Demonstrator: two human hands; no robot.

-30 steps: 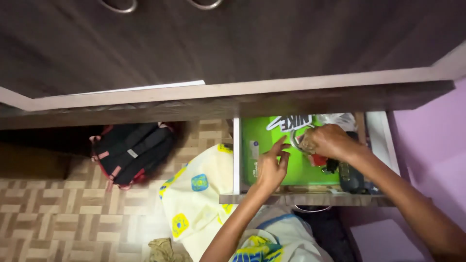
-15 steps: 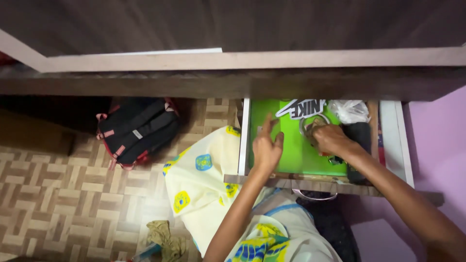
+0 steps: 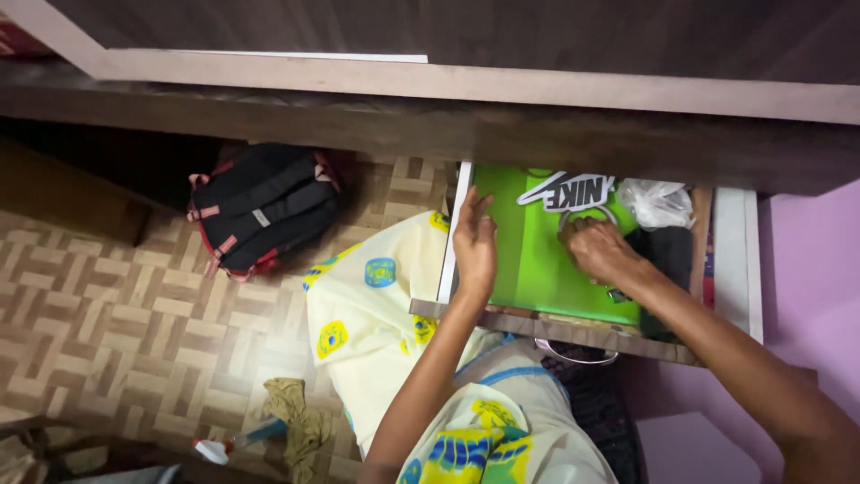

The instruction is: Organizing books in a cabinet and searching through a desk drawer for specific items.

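An open drawer (image 3: 727, 260) is pulled out beneath a dark wooden desk edge (image 3: 466, 125), a bright green box (image 3: 528, 260) lying inside it. The left hand (image 3: 475, 246) is laid flat, fingers spread, on the box's nine-o'clock edge. The right hand (image 3: 598, 251) is curled over a metal ring (image 3: 584, 215) at two o'clock; its grip cannot be told. A black backpack (image 3: 264, 215) is seen on the parquet floor (image 3: 116, 314) at nine o'clock.

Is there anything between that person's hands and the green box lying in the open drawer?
Nothing visible. The left hand lies flat on the green box near its left edge. The right hand is over the box's right part, at a metal ring; what its fingers grip is hidden.
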